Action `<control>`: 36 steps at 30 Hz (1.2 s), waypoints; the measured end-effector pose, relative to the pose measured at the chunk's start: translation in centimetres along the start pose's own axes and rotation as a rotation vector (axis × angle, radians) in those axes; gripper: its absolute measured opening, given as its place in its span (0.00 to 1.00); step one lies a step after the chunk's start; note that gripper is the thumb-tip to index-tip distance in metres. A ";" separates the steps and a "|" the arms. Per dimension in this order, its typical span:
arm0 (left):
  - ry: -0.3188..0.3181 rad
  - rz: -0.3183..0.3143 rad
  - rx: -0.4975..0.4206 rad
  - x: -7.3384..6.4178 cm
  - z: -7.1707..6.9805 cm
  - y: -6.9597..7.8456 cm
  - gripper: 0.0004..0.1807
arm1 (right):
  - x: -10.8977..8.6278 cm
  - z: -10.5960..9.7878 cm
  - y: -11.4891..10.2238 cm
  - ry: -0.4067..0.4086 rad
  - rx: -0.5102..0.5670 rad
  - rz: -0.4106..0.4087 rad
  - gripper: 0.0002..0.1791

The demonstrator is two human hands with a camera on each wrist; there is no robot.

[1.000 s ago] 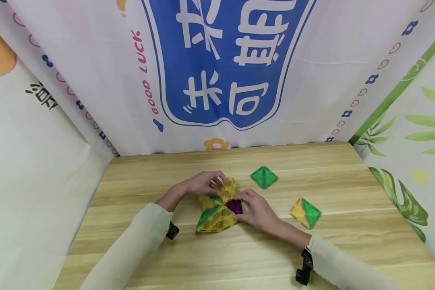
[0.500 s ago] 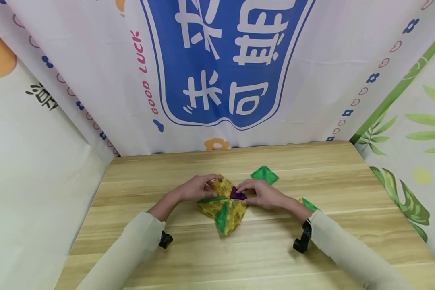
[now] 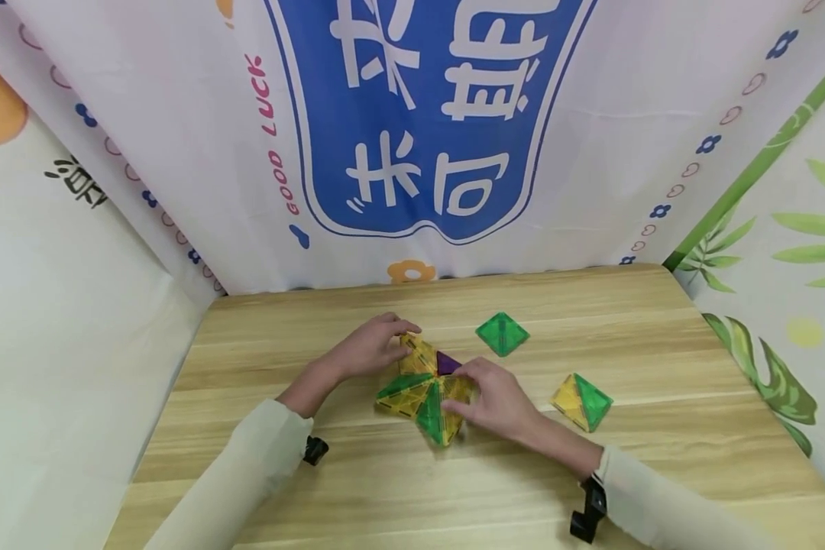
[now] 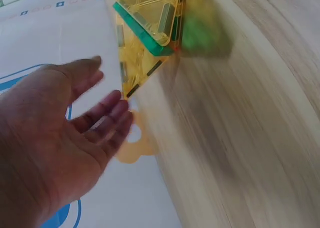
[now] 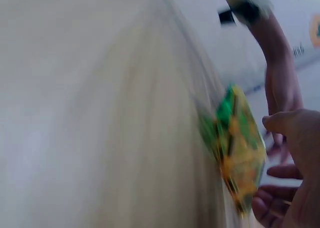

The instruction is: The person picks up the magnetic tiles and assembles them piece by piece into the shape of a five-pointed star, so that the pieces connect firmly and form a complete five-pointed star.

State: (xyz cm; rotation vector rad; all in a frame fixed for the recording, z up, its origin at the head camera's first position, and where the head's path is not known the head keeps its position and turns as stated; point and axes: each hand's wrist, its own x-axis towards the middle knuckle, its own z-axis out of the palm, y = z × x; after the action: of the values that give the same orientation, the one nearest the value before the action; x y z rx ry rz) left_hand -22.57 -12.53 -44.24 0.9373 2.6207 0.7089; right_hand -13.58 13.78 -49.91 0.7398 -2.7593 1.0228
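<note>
A star-like build of translucent magnetic tiles (image 3: 410,399), yellow and green with one purple tile (image 3: 447,362), stands mid-table. My left hand (image 3: 369,351) is at its upper left side, fingertips by a yellow tile. In the left wrist view, that hand (image 4: 70,133) has loosely bent, spread fingers near the tile's point; contact is hard to tell. My right hand (image 3: 498,400) holds the build's right side, thumb and index finger spanning a yellow tile. The right wrist view is blurred; there the right hand's curled fingers (image 5: 272,203) and thumb lie around the build's edge (image 5: 245,160).
A green tile diamond (image 3: 502,334) lies on the wooden table (image 3: 302,496) behind the right hand. Farther right lies a yellow and green tile diamond (image 3: 582,402). A printed curtain (image 3: 584,206) rises behind the table's back edge.
The build has turned counterclockwise, its purple tile passing from the right to the upper right. My right hand has moved from the purple tile to a yellow one. My left hand has shifted slightly left.
</note>
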 end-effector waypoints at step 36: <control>-0.117 0.100 0.011 -4.0 1.2 -1.2 0.12 | 0.4 -2.9 2.0 -0.305 0.103 -0.232 0.16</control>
State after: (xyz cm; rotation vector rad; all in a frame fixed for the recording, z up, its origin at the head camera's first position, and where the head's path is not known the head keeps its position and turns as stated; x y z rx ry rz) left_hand -19.69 -15.52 -45.58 1.0857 2.4927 0.6432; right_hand -15.10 16.76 -48.79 1.2964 -2.7849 1.0881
